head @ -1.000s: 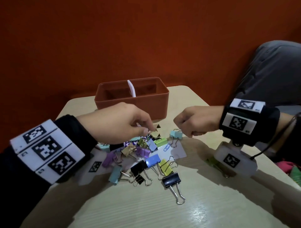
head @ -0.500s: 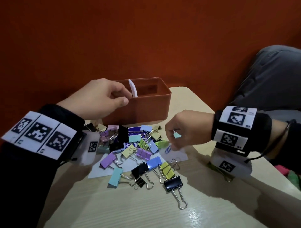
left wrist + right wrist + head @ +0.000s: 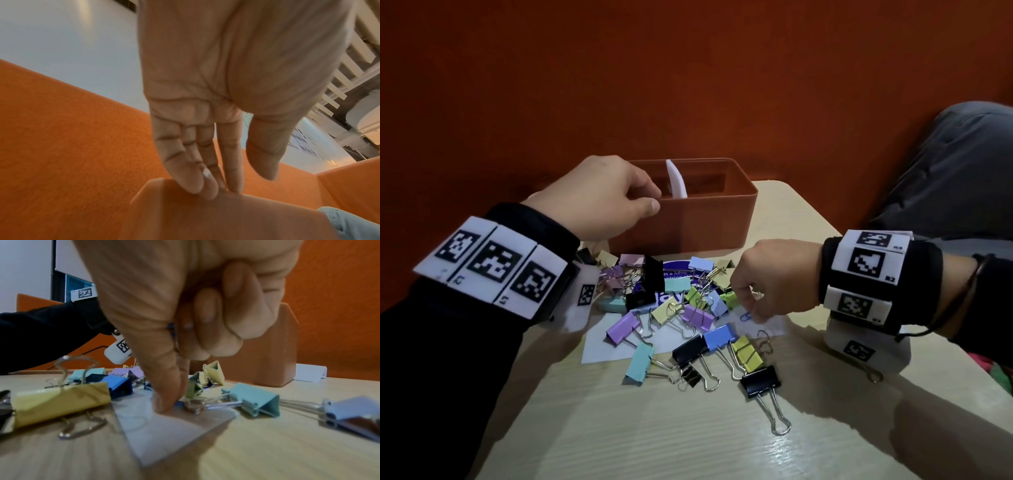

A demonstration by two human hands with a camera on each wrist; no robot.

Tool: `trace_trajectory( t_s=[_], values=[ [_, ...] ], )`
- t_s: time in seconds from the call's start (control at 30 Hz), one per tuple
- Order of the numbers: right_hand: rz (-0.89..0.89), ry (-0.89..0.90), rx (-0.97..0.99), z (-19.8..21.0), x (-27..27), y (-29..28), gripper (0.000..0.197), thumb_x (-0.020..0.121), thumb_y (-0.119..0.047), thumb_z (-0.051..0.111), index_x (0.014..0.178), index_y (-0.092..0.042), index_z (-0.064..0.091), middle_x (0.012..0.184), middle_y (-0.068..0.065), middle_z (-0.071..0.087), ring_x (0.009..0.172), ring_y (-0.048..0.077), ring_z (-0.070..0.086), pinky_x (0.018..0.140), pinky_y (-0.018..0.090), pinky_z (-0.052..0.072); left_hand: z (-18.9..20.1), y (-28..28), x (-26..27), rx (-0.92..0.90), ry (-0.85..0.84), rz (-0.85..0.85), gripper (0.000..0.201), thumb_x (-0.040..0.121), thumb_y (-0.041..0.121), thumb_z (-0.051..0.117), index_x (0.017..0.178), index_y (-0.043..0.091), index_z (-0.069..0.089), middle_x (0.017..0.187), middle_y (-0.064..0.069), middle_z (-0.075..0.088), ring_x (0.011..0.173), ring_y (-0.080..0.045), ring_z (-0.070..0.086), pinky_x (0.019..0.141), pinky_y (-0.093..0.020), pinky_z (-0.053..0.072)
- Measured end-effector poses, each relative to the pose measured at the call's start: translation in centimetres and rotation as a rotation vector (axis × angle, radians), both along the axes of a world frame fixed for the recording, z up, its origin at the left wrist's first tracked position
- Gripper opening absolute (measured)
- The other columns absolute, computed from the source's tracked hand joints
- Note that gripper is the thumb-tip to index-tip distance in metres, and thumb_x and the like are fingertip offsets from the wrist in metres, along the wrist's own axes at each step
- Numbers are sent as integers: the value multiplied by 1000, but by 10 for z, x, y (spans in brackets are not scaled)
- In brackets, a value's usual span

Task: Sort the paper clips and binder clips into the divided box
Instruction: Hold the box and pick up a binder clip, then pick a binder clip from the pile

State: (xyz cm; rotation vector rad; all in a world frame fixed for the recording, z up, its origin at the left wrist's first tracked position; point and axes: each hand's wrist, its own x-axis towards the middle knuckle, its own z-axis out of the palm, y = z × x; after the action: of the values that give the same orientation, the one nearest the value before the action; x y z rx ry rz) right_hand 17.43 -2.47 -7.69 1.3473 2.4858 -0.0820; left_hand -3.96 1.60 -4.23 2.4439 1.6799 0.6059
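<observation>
On the table (image 3: pixel 688 438), the divided box (image 3: pixel 709 219) lies lengthwise left-right.

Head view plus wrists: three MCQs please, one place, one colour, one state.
1. The right hand has its fingertips:
A. in the air, off the table
B. at the blue paper clip on the white sheet
C. on the table's near edge

2. The binder clip nearest the camera is:
A. black
B. purple
C. yellow

3. The left hand is:
A. a fist
B. gripping a binder clip
C. straight-fingered, holding nothing

Key:
1 B: the right wrist view shows the thumb down on the sheet.
2 A: it has a black body with silver handles.
3 C: the left wrist view shows bare, straight fingers over the box.
</observation>
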Motion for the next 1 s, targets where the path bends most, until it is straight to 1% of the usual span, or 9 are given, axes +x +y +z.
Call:
trace_trajectory(
  t_s=[0.13,0.3,0.53,0.63,0.7,0.77,0.83,0.9,1.0],
  values=[
    [-24,6,-7,1,0,1,20,76,-32,75,92,-23,68,66,-13,46,67,10,45,55,21,35,1,0,0,-8,6,1,21,92,33,60,111,30,69,107,6,62,94,-8,52,77,-23,37],
    [-3,-25,-40,0,-1,1,10,79,-23,70,87,-20,70,62,-14,47,61,6,44,51,19,34,3,0,-3,-27,-13,9,20,93,32,60,110,30,70,105,8,61,96,-7,53,81,-25,39],
    [-28,-19,-87,-3,1,-4,11,84,-18,53,77,-11,59,64,-4,46,63,17,41,54,25,33,4,-3,-1,-41,10,18,22,93,34,59,112,31,69,115,4,64,97,-7,50,82,-25,38],
    [-115,180,-99,16,4,0,22,94,-17,42,75,-13,51,65,-6,46,59,9,41,56,18,37,5,-5,0,-36,12,20,23,93,33,58,113,29,69,115,3,65,92,-6,50,80,-24,39],
    [-169,326,-60,35,7,6,23,97,-15,37,81,-10,53,65,-7,46,58,7,41,51,11,34,4,-6,0,-39,13,21,23,94,32,58,113,28,69,97,7,64,74,-2,48,67,-19,37],
    [-238,527,20,50,11,14,30,99,-20,37,74,-16,53,56,-12,48,52,0,44,53,17,32,5,-6,1,-42,21,30,23,94,33,57,113,28,69,79,16,52,63,1,42,56,-15,30],
    [-319,784,118,58,13,23,37,101,-31,39,66,-26,50,45,-19,50,42,-8,45,49,13,31,5,-5,2,-45,30,32,24,94,34,57,114,28,69,83,14,51,67,2,43,56,-14,30],
    [-371,987,149,59,9,33,35,101,-29,39,68,-25,48,47,-14,48,36,-2,42,41,15,31,5,-5,2,-50,43,29,24,93,35,58,114,28,69,98,9,58,76,0,46,62,-18,34],
    [-501,1194,-34,56,2,48,27,101,-19,37,78,-17,51,54,1,46,34,9,32,35,16,24,6,-5,0,-64,46,25,24,93,36,58,114,29,68,110,6,62,85,-4,49,73,-21,36]
  ],
)
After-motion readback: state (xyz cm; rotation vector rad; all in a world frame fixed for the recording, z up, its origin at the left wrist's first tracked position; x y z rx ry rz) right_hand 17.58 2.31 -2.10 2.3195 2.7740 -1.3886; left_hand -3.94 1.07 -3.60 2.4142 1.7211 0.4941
